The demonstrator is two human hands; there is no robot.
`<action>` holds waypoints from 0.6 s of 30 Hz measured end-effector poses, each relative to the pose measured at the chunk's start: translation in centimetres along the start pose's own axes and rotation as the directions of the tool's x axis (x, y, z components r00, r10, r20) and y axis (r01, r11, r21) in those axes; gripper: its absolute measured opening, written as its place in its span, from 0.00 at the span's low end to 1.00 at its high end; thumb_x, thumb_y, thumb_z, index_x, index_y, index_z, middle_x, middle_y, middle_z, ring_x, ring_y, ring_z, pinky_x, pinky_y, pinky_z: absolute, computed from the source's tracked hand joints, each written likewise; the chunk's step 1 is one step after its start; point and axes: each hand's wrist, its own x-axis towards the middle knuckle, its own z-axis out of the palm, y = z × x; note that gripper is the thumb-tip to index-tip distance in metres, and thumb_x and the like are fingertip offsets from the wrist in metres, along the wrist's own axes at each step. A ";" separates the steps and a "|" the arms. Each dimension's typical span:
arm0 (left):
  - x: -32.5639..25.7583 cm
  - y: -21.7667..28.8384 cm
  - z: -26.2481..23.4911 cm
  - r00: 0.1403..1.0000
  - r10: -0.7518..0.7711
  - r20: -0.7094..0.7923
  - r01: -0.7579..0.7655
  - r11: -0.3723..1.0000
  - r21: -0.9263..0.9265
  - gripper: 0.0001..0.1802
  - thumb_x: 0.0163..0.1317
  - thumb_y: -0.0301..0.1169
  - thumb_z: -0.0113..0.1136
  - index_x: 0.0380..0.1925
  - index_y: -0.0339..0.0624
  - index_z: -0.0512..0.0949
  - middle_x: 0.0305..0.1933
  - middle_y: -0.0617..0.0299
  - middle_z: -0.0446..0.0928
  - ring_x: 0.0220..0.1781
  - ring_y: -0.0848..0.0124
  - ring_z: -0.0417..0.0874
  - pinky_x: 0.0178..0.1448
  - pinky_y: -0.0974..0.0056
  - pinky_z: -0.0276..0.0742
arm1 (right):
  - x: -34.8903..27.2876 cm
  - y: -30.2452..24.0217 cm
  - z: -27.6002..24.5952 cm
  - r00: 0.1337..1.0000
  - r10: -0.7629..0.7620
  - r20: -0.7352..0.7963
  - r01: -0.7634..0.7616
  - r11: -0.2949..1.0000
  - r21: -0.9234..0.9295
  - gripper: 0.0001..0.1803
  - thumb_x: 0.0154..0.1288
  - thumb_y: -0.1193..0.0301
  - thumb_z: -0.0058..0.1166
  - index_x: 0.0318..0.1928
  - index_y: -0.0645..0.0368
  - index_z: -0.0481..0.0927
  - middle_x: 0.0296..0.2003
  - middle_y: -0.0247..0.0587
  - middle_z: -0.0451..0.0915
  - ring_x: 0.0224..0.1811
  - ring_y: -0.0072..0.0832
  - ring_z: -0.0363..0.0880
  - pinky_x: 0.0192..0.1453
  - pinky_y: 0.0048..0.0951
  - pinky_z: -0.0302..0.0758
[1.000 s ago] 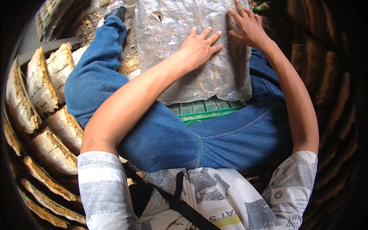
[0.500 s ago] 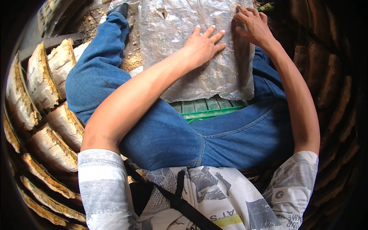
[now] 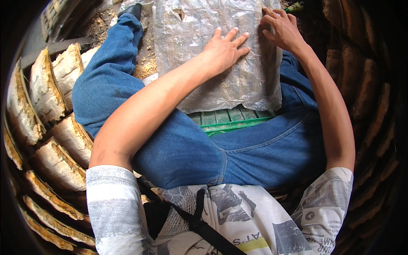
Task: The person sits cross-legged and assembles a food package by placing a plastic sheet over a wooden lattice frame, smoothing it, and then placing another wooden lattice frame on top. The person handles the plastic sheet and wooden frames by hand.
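Head view: plastic sheet (image 3: pixel 242 83) lies directly beneath the left hand (image 3: pixel 225 50).

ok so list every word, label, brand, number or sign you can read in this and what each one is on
I won't copy wording out, but this is where it stands:
Shirt front: large dark capitals beside a yellow-green band.
Right sleeve: several rows of small dark capitals, some blurred; above them, a dark round mark.
Green object: pale marks, too small to read.
Sheet: no writing I can make out.
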 end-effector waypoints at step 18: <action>-0.1 0.0 -0.3 1.000 -0.002 0.021 0.002 1.000 -0.020 0.33 0.64 0.41 0.62 0.71 0.61 0.69 0.82 0.58 0.53 0.80 0.51 0.58 0.71 0.35 0.67 | 0.0 0.3 1.4 1.000 0.009 -0.024 -0.010 1.000 -0.029 0.33 0.65 0.66 0.61 0.71 0.38 0.71 0.73 0.36 0.67 0.75 0.39 0.62 0.77 0.51 0.53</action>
